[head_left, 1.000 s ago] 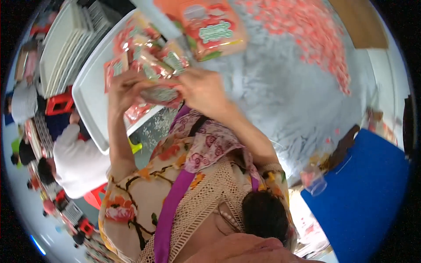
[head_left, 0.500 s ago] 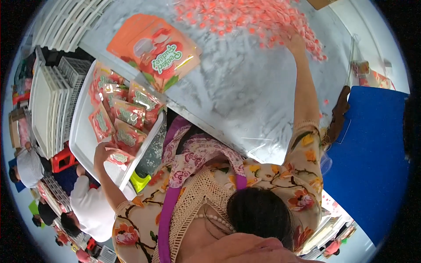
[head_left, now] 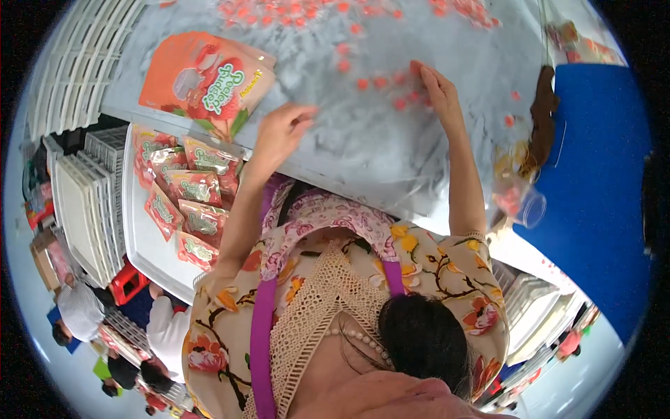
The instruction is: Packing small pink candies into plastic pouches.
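The left hand [head_left: 282,135] is held over the marbled grey tabletop [head_left: 349,143], fingers loosely curled, empty. The right hand [head_left: 441,96] is extended, fingers nearly straight, nothing gripped; small pink pieces [head_left: 380,82] are scattered just beside its fingertips, contact indeterminate. Flat orange pouches [head_left: 202,80] are stacked left of the left hand. Filled pouches [head_left: 196,187] are placed in the white tray [head_left: 155,248], alongside the tabletop.

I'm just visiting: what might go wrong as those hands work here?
Some small round pink pieces scattered beside the right hand could be brushed off the grey marbled table. The stack of flat orange printed pouches lies near the table's edge close to the left hand, so a bump might push it into the white plastic tray alongside.
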{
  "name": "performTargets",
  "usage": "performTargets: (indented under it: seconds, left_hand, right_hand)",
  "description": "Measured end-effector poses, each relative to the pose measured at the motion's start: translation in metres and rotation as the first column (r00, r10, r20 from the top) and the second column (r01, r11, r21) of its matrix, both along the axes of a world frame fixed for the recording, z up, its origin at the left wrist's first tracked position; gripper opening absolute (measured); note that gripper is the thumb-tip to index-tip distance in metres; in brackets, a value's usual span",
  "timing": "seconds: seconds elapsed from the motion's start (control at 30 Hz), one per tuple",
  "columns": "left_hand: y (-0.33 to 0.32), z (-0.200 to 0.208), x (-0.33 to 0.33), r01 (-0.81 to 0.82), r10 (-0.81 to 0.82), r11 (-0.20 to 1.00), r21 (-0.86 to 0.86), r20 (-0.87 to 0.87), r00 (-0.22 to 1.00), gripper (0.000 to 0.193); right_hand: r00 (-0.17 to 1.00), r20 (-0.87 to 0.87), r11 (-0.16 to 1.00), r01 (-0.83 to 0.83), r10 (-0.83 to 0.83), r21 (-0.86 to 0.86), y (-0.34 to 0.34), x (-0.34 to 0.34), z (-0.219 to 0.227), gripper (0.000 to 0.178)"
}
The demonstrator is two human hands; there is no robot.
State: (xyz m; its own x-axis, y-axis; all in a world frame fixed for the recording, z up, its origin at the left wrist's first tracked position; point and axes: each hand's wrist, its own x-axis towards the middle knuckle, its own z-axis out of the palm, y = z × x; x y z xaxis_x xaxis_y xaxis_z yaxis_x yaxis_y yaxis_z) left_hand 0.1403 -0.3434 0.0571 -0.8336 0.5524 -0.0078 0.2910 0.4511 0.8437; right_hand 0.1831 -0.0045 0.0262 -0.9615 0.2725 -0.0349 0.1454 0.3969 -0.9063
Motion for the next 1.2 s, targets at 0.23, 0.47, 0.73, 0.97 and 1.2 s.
performTargets:
  seconds: [0.23,0.47,0.73,0.97,1.2]
  left_hand:
    - [0.08,-0.014,0.001,0.153,-0.15,0.988,0.036,-0.074,0.986,0.025]
    - [0.119,-0.01,-0.007,0.144,-0.17,0.983,-0.112,-0.281,0.945,0.036]
    - [0.128,-0.029,-0.006,0.163,-0.212,0.975,-0.153,-0.404,0.89,0.038]
    - [0.143,-0.036,0.045,0.239,-0.328,0.942,-0.237,-0.489,0.808,0.032]
    - [0.112,-0.019,0.036,0.114,-0.178,0.983,-0.145,-0.595,0.784,0.039]
  right_hand:
    - [0.957,0.011,0.845,0.261,-0.289,-0.466,0.004,0.072,0.006,0.035]
    - [0.947,-0.313,0.981,0.129,-0.078,0.147,0.01,0.061,-0.008,0.033]
    - [0.933,-0.201,0.758,-0.105,0.3,0.644,-0.008,0.015,-0.023,0.033]
    - [0.935,-0.157,0.858,-0.214,0.318,0.466,-0.012,0.075,-0.008,0.03]
    - [0.962,-0.175,0.888,-0.111,0.208,0.445,-0.027,0.094,0.008,0.036]
